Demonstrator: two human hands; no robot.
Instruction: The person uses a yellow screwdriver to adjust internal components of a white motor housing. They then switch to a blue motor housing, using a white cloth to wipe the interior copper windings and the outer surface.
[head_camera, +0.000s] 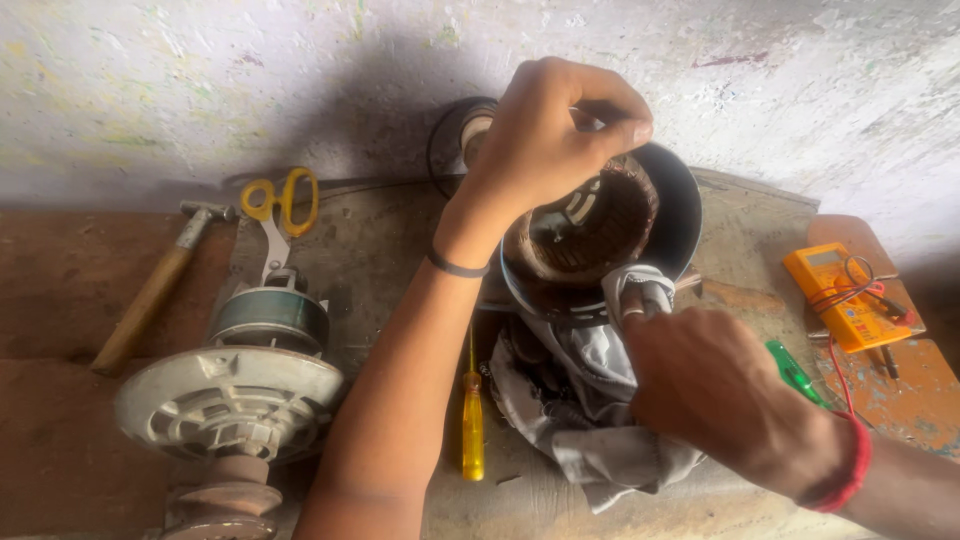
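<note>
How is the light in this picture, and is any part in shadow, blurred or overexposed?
Head view: soft, dim daylight, no hard glare. The left hand casts a broad dark shadow on the wall behind the motor stator. The right hand with the grey rag is near the lens and slightly soft. The yellow multimeter and yellow scissors look sharp; the bottom left corner is dark.

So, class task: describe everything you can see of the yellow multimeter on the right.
The yellow multimeter is a flat rectangular plastic box with a small pale screen at its far end. It lies face up, slightly angled, on a worn brown wooden surface at the right edge. Red and black leads are looped over it and trail toward the viewer. Neither hand touches it.
</note>
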